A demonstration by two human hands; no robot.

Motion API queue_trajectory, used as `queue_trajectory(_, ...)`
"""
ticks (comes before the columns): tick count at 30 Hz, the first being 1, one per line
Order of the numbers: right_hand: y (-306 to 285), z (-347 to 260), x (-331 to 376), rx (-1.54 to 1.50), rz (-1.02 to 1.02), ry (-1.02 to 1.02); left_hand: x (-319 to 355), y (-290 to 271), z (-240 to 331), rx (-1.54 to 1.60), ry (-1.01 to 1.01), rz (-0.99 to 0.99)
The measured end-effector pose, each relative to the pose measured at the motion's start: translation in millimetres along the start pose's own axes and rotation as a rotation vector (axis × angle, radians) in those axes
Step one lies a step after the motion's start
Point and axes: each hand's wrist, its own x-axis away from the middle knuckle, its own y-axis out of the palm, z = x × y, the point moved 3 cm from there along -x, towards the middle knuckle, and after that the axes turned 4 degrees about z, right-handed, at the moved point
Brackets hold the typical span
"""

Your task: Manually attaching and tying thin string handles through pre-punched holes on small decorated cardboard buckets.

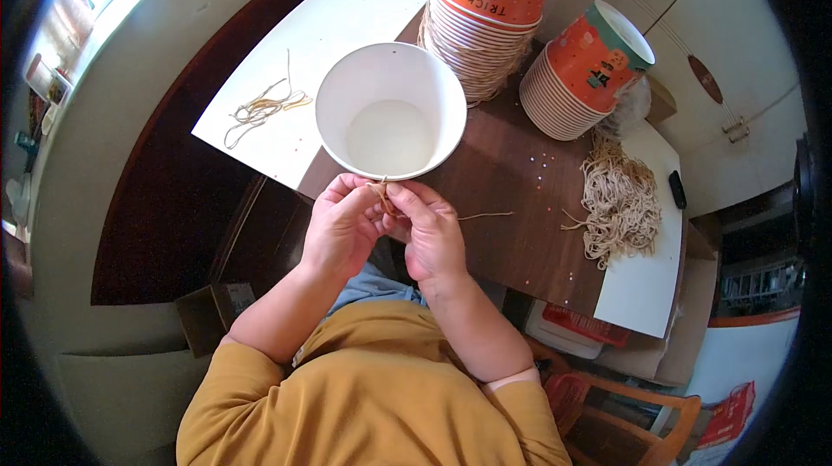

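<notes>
A white paper cup (390, 109) with a smooth, faintly glossy inside is seen on a dark wood table (511, 232) of smooth, dull sheen. Thin tan string (382, 197), fibrous and matt, is pinched between bare fingers. A rough, matt heap of strings (619, 203) lies on matt white paper (640, 288). Printed paper cups (485, 11) are stacked, slightly glossy.

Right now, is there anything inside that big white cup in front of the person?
No, the white cup shows only its bare bottom, while both hands hold a bit of tan string just outside its near rim.
</notes>
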Motion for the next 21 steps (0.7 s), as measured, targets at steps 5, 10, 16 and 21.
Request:
queue_trajectory(5,4.8,6.0,-1.5,0.005,0.121,-0.046,-0.9,-6.8,4.3,-0.358,0.472,0.045)
queue_trajectory(10,0.6,12.5,-4.0,-0.033,0.09,-0.056,10.8,7.3,13.6,-0.667,0.702,0.083)
queue_trajectory(16,-3.7,13.3,-2.2,0.019,0.061,-0.049,11.2,9.5,19.1,-0.712,0.605,0.098)
queue_trajectory(21,-8.9,0.4,-1.5,0.488,0.07,-0.404,7.0,5.4,17.0,-0.605,0.505,0.058)
